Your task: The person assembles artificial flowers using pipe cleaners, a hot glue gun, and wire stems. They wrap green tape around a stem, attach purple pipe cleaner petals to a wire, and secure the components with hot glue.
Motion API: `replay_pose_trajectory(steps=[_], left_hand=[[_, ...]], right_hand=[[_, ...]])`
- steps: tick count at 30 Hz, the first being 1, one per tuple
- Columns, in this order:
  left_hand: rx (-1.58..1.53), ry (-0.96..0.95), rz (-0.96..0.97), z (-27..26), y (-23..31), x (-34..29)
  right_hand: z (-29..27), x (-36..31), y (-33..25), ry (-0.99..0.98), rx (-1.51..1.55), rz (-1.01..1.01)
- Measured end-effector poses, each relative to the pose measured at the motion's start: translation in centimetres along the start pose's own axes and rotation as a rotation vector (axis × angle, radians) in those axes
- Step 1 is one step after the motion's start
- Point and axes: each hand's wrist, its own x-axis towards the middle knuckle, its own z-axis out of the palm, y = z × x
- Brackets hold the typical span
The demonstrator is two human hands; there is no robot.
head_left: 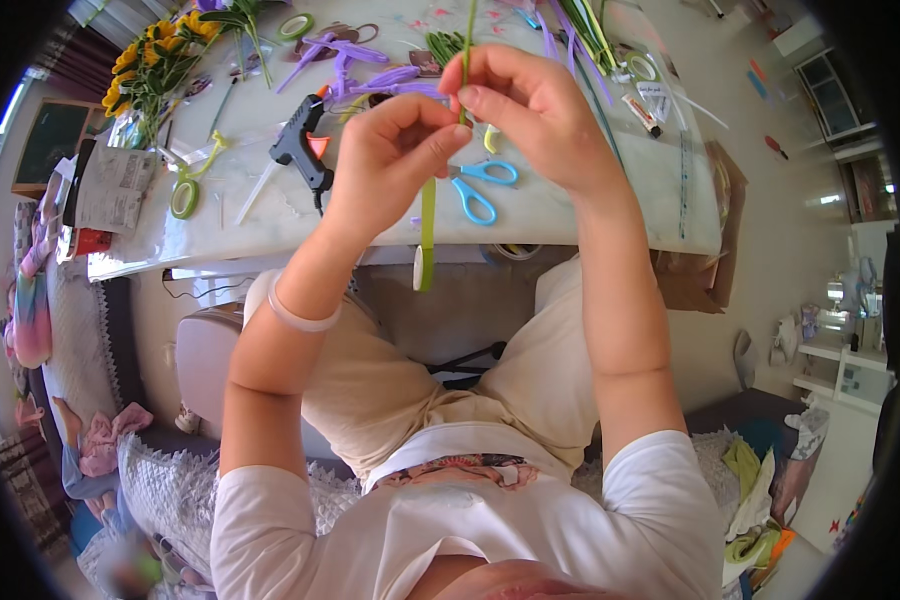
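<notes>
Cluttered pale table (220,230) under hands. We note right hand (545,120) pinched on green stem (470,30), left hand (395,155) pinched at its lower end; green tape (429,215) below left hand, uncut from roll (427,272). We judge wrapping begun, unfinished.

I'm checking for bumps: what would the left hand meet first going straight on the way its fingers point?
Probably the right hand, which pinches the green stem; the left hand looks close to it, though depth is unclear.

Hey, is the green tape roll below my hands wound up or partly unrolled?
Partly unrolled: a green strip runs up from the roll at the table's front edge toward your left hand.
</notes>
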Motion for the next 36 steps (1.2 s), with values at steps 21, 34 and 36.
replay_pose_trajectory(steps=[21,34,36], left_hand=[[1.029,-0.236,-0.166,-11.2,4.5,7.1],[0.662,-0.107,-0.272,-11.2,-0.8,3.7],[0.651,-0.023,-0.309,-10.3,-0.4,2.9]], right_hand=[[4.0,11.4,3.2,-0.328,-0.93,-0.262],[4.9,6.8,6.2,-0.073,-0.675,-0.135],[4.1,6.5,6.7,-0.133,-0.567,-0.116]])
